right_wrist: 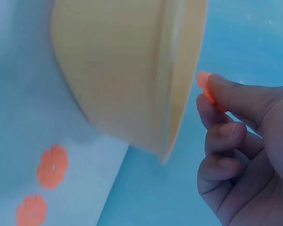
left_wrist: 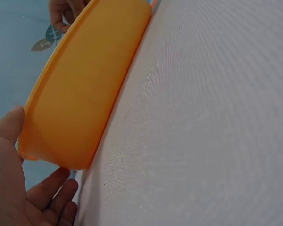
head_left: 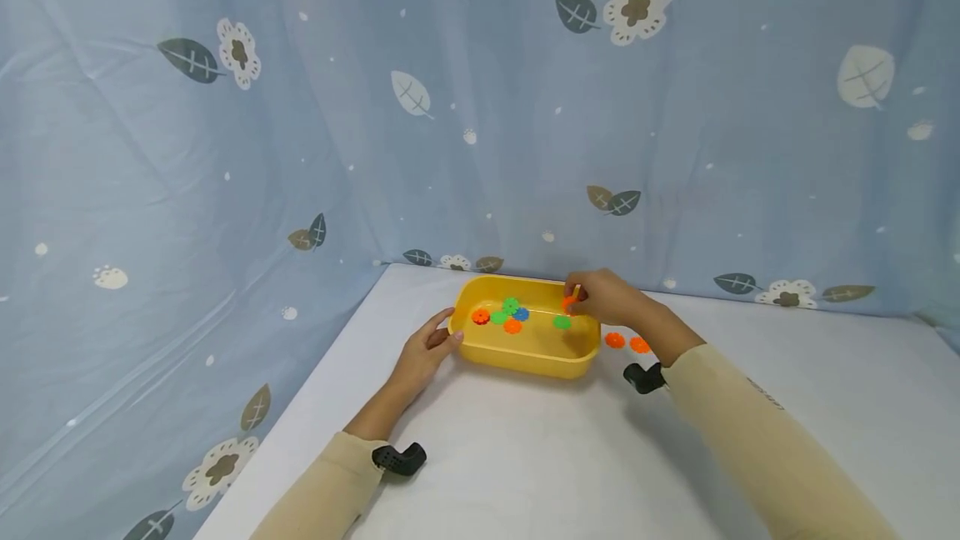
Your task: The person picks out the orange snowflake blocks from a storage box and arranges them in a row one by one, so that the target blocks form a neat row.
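A yellow plastic basin stands on the white table. Inside it lie several flower-shaped plastic discs: a red one, an orange one, a blue one and green ones, one of them toward the right. My left hand holds the basin's left end, thumb at the rim and fingers against the outer wall. Over the basin's right side, my right hand pinches an orange flower disc between thumb and index finger.
Two orange flower discs, one nearer and one farther from the basin, lie on the table to its right. A blue patterned curtain hangs behind and to the left of the table.
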Motion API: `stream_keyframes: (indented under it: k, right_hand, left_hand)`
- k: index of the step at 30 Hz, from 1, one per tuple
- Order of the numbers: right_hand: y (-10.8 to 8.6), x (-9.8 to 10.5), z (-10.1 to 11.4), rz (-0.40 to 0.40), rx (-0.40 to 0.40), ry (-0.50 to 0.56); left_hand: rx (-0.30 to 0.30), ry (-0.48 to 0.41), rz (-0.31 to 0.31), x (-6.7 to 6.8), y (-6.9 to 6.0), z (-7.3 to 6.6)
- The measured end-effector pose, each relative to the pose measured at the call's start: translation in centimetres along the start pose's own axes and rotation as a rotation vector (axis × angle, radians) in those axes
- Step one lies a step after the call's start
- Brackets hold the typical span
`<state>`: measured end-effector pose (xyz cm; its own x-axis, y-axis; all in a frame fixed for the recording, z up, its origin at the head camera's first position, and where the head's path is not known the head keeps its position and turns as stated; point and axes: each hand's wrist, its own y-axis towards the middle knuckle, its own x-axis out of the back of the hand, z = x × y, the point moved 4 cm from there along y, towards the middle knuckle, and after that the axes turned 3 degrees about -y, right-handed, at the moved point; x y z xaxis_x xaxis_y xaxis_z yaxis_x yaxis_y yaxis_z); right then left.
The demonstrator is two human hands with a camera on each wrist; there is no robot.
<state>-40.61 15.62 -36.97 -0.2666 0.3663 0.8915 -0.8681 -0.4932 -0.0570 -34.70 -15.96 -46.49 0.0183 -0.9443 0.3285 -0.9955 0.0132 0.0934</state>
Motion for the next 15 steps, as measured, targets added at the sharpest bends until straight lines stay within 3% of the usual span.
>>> stream_keyframes:
  k: [5, 8, 15]
  right_hand:
    - [-1.9, 0.7, -2.1, -0.027, -0.025, 0.054]
    - [-3.5, 0.7, -4.2, -0.022, -0.081, 0.091]
    - [-6.7, 0.8, -8.1, -0.059, -0.150, 0.084]
  left_hand:
    - [-0.001, -0.014, 0.017, 0.1, -0.1, 0.2]
    - [0.005, -0.006, 0.028, -0.1, -0.2, 0.2]
    - [-0.003, 0.017, 0.002, 0.0, -0.1, 0.1]
